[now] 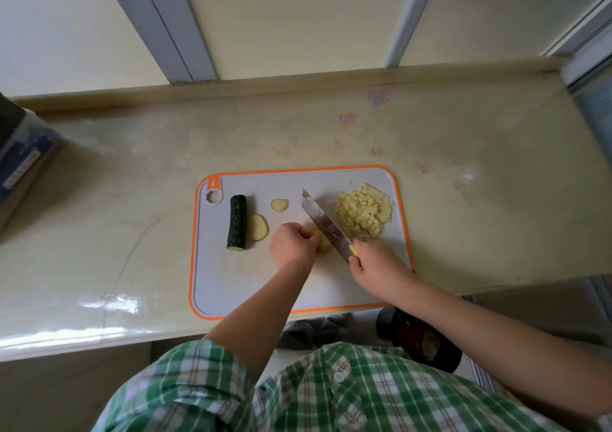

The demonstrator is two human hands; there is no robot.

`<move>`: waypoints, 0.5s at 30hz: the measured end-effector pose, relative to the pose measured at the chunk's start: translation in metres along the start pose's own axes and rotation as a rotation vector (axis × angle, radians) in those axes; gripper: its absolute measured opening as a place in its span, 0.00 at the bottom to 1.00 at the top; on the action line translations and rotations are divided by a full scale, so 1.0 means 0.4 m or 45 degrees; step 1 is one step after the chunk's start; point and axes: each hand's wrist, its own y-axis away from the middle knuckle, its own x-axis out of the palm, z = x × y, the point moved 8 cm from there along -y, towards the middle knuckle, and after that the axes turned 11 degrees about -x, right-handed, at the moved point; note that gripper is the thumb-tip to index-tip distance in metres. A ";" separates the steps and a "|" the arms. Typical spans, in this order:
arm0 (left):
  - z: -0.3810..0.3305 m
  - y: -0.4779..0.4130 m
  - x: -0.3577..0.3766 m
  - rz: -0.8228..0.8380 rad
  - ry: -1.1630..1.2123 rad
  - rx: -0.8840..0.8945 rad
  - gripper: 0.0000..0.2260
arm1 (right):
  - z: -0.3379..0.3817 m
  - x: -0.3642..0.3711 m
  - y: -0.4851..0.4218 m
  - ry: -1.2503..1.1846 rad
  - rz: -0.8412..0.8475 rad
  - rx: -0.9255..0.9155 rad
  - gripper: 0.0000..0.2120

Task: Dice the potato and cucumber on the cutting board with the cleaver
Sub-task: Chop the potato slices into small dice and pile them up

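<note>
On the cutting board [231, 286], the cucumber [237, 222] lies in one piece well left of the left hand's fingers, with two potato slices [257, 227] between it and them. The left hand [293, 244] curls its fingers onto a potato piece [324, 242], pinning it just beside the cleaver [326, 224]. Right of the blade sits a heap of diced potato [363, 212], just beyond the right hand [377, 267], whose fingers wrap the handle.

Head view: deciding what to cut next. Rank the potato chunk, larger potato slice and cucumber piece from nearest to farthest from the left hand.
1. Potato chunk, held by the left hand.
2. Larger potato slice, just left.
3. Cucumber piece, farther left.
</note>
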 end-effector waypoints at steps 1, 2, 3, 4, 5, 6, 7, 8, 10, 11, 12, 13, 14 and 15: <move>0.000 -0.001 0.001 0.008 -0.004 -0.005 0.05 | 0.001 0.003 -0.001 -0.007 0.002 0.011 0.06; 0.000 -0.003 0.001 0.013 -0.006 -0.010 0.06 | 0.003 0.007 -0.003 -0.012 0.003 0.016 0.05; -0.001 -0.004 0.001 0.015 -0.008 -0.013 0.07 | 0.006 0.012 -0.006 -0.011 0.004 0.021 0.04; -0.001 -0.006 0.002 0.015 -0.008 -0.016 0.08 | 0.009 0.017 -0.010 -0.005 0.003 0.027 0.03; -0.001 -0.007 0.002 0.016 -0.003 -0.019 0.08 | 0.011 0.021 -0.014 0.003 -0.001 0.035 0.03; -0.001 -0.008 0.002 0.017 0.002 -0.023 0.07 | 0.012 0.027 -0.018 0.006 -0.007 0.044 0.04; 0.000 -0.008 0.001 0.020 0.005 -0.026 0.06 | 0.012 0.032 -0.022 0.001 -0.016 0.053 0.05; 0.001 -0.009 0.001 0.022 0.007 -0.027 0.06 | 0.011 0.035 -0.024 -0.010 -0.029 0.061 0.05; 0.004 -0.009 0.003 0.024 0.009 -0.025 0.08 | 0.007 0.040 -0.024 -0.041 -0.056 0.076 0.04; 0.005 -0.009 0.003 0.024 0.006 -0.022 0.08 | 0.005 0.041 -0.023 -0.055 -0.069 0.083 0.04; 0.004 -0.009 0.003 0.023 0.004 -0.020 0.08 | 0.003 0.040 -0.021 -0.070 -0.085 0.087 0.05; 0.004 -0.007 0.002 0.024 0.005 -0.020 0.07 | 0.002 0.037 -0.021 -0.086 -0.107 0.089 0.05; 0.002 -0.007 0.001 0.027 0.004 -0.019 0.06 | 0.000 0.033 -0.021 -0.099 -0.130 0.089 0.05; 0.002 -0.007 0.001 0.031 -0.001 -0.014 0.05 | -0.002 0.027 -0.023 -0.106 -0.144 0.090 0.06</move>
